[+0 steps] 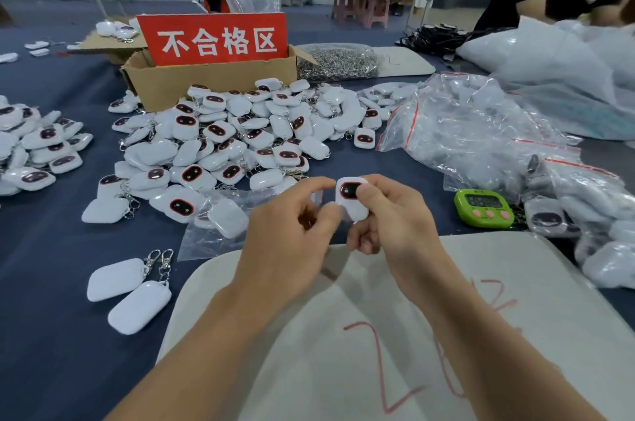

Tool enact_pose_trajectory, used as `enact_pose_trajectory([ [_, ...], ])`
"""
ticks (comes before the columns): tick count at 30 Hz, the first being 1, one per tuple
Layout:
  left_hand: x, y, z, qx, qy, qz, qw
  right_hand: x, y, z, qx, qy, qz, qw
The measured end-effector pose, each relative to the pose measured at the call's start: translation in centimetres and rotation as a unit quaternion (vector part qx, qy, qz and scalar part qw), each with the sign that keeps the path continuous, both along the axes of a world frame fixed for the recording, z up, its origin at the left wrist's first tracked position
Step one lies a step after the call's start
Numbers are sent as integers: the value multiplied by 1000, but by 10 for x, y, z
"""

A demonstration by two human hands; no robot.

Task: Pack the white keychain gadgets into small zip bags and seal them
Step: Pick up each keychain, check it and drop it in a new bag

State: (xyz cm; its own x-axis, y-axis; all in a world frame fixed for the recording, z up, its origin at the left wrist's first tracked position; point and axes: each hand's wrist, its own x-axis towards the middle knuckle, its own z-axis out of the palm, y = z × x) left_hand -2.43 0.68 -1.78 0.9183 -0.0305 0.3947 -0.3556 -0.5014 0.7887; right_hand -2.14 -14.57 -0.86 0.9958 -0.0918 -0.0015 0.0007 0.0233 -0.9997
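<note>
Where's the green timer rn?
Head view, right side: the green timer sits on the blue tablecloth, just right of the right hand, beside the heap of zip bags.

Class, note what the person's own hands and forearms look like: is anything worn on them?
Nothing worn shows. The left hand and right hand are bare, without gloves, rings, watch or bracelet. The left forearm and right forearm are bare to the picture's lower edge; no sleeve is in view.
</note>
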Motion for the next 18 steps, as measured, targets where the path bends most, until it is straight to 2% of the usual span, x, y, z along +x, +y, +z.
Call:
enact_pose_trajectory([
  [3,6,1,0,-91,72,-30,993,-4,3,3,2,16,47,999],
  [5,9,1,0,-112,93,-46,988,-4,4,4,-9,18,60,998],
  [9,7,1,2,-149,82,-93,981,-3,2,7,-28,24,55,998],
  [12,9,0,0,-156,79,-93,980,-2,1,7,-37,21,44,998],
  [18,10,0,-2,-169,61,-88,980,-2,3,6,2,15,47,999],
])
